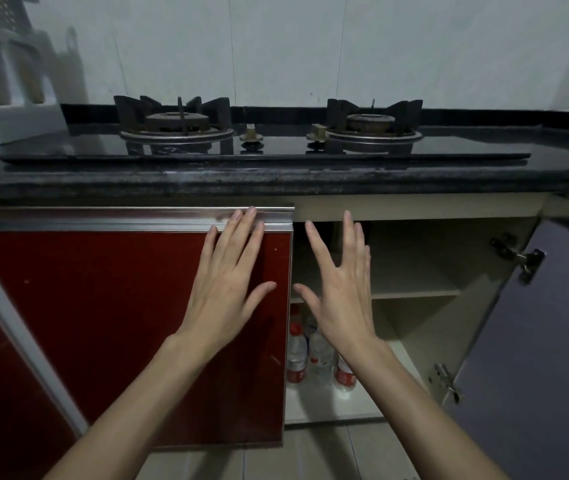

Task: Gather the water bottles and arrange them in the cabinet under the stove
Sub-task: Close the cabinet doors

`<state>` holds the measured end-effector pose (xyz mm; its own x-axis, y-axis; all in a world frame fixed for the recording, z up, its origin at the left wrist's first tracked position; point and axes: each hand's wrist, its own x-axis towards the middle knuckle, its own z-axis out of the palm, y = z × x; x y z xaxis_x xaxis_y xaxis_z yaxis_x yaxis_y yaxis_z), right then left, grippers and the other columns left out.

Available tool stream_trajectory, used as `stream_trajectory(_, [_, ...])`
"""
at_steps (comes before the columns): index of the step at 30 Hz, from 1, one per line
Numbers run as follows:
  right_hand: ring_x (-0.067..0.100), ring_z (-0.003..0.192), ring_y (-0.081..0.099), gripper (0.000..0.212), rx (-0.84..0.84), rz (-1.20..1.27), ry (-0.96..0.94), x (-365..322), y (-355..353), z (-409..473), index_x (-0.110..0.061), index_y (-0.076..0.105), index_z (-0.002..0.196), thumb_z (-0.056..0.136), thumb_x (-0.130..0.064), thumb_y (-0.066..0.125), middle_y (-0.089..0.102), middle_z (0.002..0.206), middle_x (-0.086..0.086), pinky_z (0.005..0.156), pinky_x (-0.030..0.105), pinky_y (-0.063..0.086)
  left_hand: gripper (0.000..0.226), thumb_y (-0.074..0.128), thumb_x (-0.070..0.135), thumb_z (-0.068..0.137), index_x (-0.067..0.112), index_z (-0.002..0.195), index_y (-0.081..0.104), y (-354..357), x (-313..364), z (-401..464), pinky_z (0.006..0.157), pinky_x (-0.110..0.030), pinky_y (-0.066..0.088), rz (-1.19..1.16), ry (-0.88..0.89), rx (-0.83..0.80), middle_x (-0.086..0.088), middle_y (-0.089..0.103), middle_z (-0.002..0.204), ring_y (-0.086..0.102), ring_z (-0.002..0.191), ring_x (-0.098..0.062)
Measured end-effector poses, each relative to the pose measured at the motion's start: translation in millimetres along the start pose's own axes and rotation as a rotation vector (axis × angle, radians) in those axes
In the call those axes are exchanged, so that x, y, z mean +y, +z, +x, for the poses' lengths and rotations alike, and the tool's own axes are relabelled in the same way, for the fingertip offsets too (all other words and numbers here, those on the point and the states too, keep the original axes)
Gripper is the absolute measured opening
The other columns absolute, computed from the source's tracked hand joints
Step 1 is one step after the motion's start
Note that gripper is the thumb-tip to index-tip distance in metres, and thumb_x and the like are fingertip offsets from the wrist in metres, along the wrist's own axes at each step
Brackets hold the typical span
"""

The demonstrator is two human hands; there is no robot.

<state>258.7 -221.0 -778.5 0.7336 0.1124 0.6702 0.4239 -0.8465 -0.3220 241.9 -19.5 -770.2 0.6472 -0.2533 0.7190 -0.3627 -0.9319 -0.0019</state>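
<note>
Reaching toward the cabinet [414, 258] under the gas stove [265, 133], both hands spread empty: left hand [227, 282] flat against the red door [103, 323], right hand [342, 292] before the opening. Red-capped water bottles [310, 355] stand grouped at the bottom shelf's left edge, probably already stowed.

Home kitchen.
Two-burner gas stove [269, 133] set in dark stone countertop [276, 181]; red-fronted cabinet door [103, 323] below; white tiled wall [310, 46]; shelved cabinet [414, 292] interior.
</note>
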Motion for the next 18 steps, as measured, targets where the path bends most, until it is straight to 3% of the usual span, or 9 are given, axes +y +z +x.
stream_trajectory(5, [0.025,0.164,-0.010,0.106,0.011,0.027,-0.009,9.9,-44.7,-20.2,-0.036,0.009,0.169,0.090,-0.031,0.080,-0.007,0.178,0.005,0.131,0.061,0.009,0.086,0.056,0.052,0.102,0.012,0.169,0.020,-20.3,43.5,-6.4,0.131,-0.059,0.015,0.029,-0.002,-0.067,-0.011,0.003,0.179,-0.005,0.165,-0.026])
stream_trajectory(12, [0.018,0.164,0.000,0.110,0.004,-0.046,0.003,51.2,-178.4,-89.5,-0.037,-0.003,0.168,0.093,-0.033,0.077,0.000,0.178,-0.004,0.133,0.052,0.007,0.083,0.050,0.058,0.102,0.014,0.167,0.025,-50.6,162.2,-6.6,0.132,-0.058,0.012,-0.062,0.104,-0.059,-0.009,0.012,0.178,-0.002,0.165,-0.025])
stream_trajectory(18, [0.020,0.162,0.019,0.089,0.095,-0.166,-0.016,90.5,-298.5,-154.0,-0.028,0.027,0.166,0.091,-0.033,0.076,0.031,0.171,-0.001,0.133,0.050,0.013,0.084,0.045,0.065,0.100,0.020,0.168,0.025,-63.2,296.0,-5.5,0.132,-0.058,0.013,-0.270,0.216,-0.120,-0.001,0.012,0.178,-0.006,0.165,-0.017])
